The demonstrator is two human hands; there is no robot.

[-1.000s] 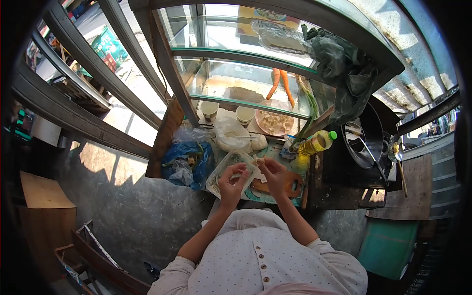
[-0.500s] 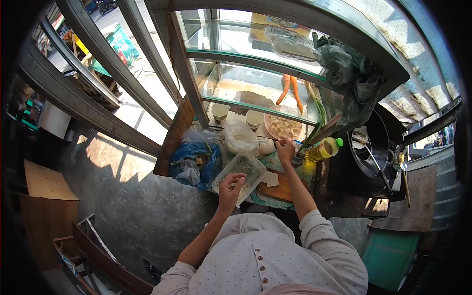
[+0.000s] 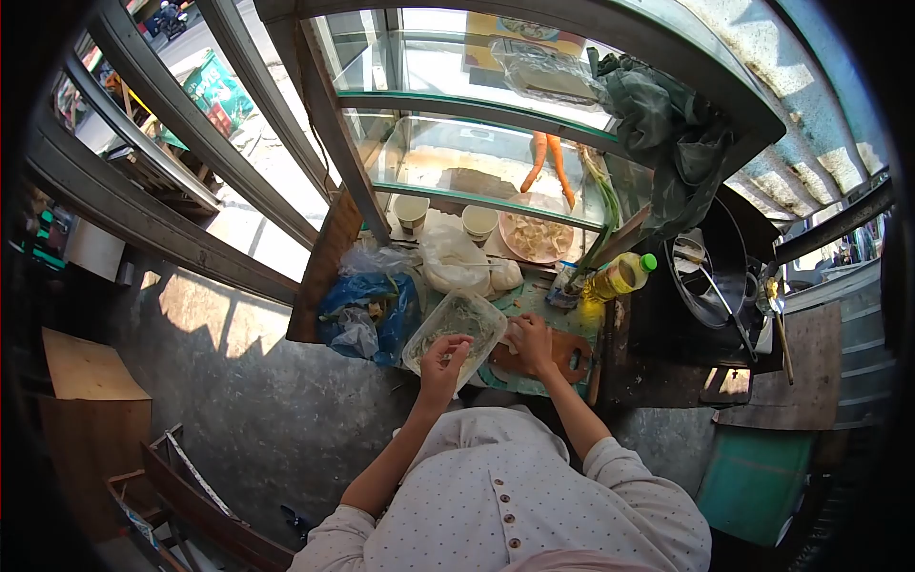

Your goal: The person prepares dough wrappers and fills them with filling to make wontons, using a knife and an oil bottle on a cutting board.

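My left hand (image 3: 446,360) is over the near side of a clear plastic container (image 3: 459,307) with pale bits inside. Its fingers are curled together, and what they hold, if anything, is too small to make out. Just right of the container, my right hand (image 3: 531,340) has its fingers closed at a pale, thin square sheet (image 3: 512,336), mostly hidden by them, above a wooden cutting board (image 3: 562,351). Beyond the container, a white plastic bag (image 3: 450,259) has a thin stick-like handle lying across it.
A plate of pale pieces (image 3: 537,235) and two paper cups stand near the glass case with carrots (image 3: 536,162). A yellow oil bottle (image 3: 618,276) is at right, before a black wok (image 3: 710,272). A blue plastic bag (image 3: 372,315) lies left.
My right hand has come back from beside the plate to the pale sheet at the cutting board. My left hand stays over the container. The view has shifted slightly.
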